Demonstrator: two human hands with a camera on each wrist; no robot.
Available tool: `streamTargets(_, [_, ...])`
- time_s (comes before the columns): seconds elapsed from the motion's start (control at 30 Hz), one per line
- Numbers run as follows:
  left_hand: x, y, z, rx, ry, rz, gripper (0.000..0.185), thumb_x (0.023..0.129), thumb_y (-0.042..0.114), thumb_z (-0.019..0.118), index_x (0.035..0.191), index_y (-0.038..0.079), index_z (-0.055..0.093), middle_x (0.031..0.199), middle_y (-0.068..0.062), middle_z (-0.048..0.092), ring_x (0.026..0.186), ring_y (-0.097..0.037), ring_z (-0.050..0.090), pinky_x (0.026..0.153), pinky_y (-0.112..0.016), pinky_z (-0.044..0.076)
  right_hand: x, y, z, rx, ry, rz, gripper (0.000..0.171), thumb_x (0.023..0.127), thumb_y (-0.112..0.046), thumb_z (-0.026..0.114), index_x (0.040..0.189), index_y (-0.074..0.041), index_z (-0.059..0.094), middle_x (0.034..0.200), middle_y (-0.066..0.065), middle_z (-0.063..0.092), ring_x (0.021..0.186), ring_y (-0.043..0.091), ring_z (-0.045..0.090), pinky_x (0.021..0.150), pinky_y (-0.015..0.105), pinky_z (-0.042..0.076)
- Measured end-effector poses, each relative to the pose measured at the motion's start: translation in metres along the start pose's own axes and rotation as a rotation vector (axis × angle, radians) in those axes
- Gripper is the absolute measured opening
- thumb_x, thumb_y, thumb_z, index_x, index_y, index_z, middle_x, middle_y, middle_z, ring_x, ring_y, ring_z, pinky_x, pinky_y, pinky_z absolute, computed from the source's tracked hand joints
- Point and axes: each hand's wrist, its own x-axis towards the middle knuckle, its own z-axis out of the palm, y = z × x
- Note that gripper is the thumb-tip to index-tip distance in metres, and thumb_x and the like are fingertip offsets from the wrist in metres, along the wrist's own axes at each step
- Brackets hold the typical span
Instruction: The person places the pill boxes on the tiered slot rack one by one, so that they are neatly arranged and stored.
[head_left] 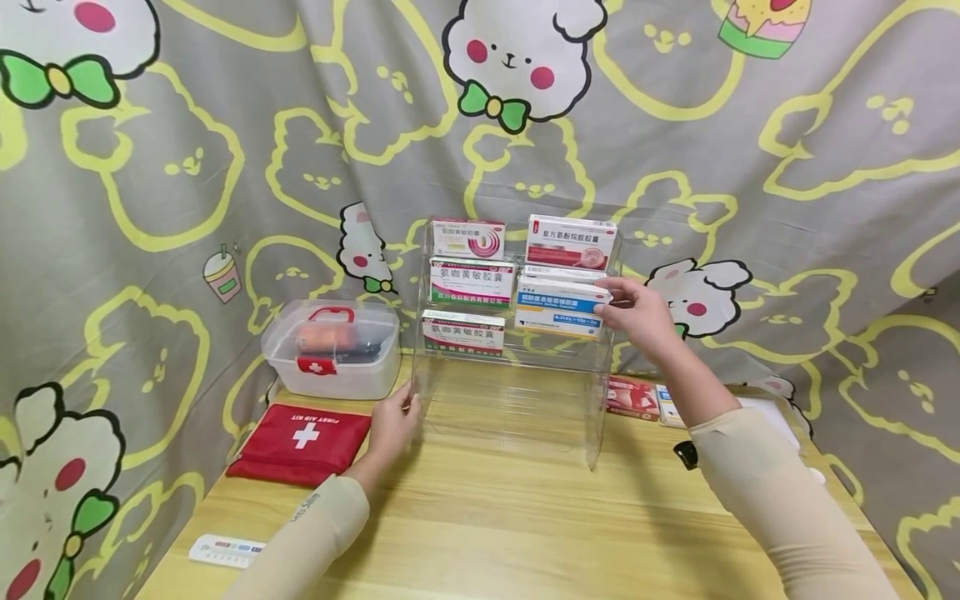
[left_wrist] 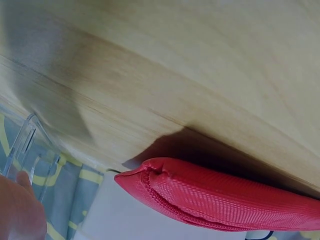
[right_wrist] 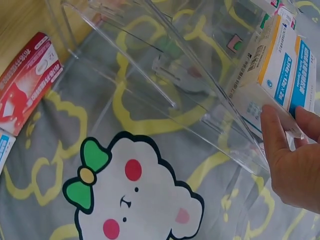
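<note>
A clear acrylic tiered rack (head_left: 592,417) stands on the wooden table (head_left: 510,517) and holds several medicine boxes. My right hand (head_left: 609,300) pinches the end of a blue-and-white box (head_left: 558,307) at the right of the middle tier. The right wrist view shows my fingers (right_wrist: 272,135) on that box (right_wrist: 282,70), against the rack's clear wall (right_wrist: 165,85). My left hand (head_left: 405,404) grips the front edge of the rack's left wall. In the left wrist view only part of that hand (left_wrist: 20,210) shows, beside the acrylic edge (left_wrist: 22,140).
A lidded clear first-aid box (head_left: 332,346) and a red first-aid pouch (head_left: 300,442) (left_wrist: 225,200) lie left of the rack. A white card (head_left: 225,550) sits near the table's front left. Loose boxes (head_left: 632,397) (right_wrist: 27,82) and a black item (head_left: 685,454) lie at right. A cartoon curtain hangs behind.
</note>
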Motion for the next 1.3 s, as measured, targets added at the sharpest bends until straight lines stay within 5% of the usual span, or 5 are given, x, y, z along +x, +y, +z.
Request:
streamTargets(0.37, [0.0,0.0,0.002,0.004,0.043,0.072,0.028,0.082,0.0,0.058,0.108,-0.002,0.068,0.085,-0.018,0.071,0.074,-0.032,0.069,0.063,-0.042,0.057,0.002,0.008,0.015,-0.086,0.005,0.001,0.037,0.091,-0.011,0.06,0.127,-0.012,0.056,0.118,0.016,0.055,0.107,0.027,0.055,0.086,0.043,0.053])
streamTargets(0.57, [-0.002,0.001,0.001,-0.017,0.093,0.146,0.029,0.082,0.004,0.056,0.107,0.0,0.069,0.08,-0.018,0.071,0.069,-0.03,0.069,0.059,-0.039,0.057,-0.002,0.014,0.027,-0.201,0.038,-0.051,0.035,0.09,-0.009,0.058,0.125,-0.012,0.057,0.121,0.018,0.056,0.108,0.03,0.056,0.076,0.037,0.053])
streamTargets(0.7, [-0.001,0.0,0.002,-0.012,0.066,0.105,0.028,0.082,0.001,0.058,0.108,-0.001,0.068,0.084,-0.019,0.071,0.072,-0.033,0.069,0.062,-0.043,0.057,-0.005,0.018,0.035,-0.28,0.067,-0.102,0.035,0.09,-0.006,0.057,0.125,-0.01,0.056,0.119,0.017,0.057,0.107,0.032,0.057,0.075,0.038,0.054])
streamTargets(1.03, [0.0,0.004,0.0,0.011,0.009,-0.003,0.026,0.084,0.0,0.061,0.108,0.003,0.069,0.088,-0.016,0.071,0.081,-0.029,0.07,0.071,-0.041,0.057,-0.008,0.021,0.048,-0.687,0.173,-0.26,0.027,0.087,-0.008,0.063,0.113,-0.002,0.066,0.104,0.017,0.059,0.091,0.031,0.059,0.074,0.044,0.052])
streamTargets(1.3, [0.0,0.003,0.0,0.002,0.002,-0.001,0.027,0.084,0.001,0.06,0.11,0.001,0.068,0.089,-0.017,0.071,0.082,-0.03,0.069,0.072,-0.041,0.057,-0.006,0.017,0.048,-1.031,0.226,-0.43,0.015,0.085,-0.002,0.061,0.093,-0.005,0.072,0.089,0.015,0.061,0.078,0.031,0.051,0.067,0.042,0.044])
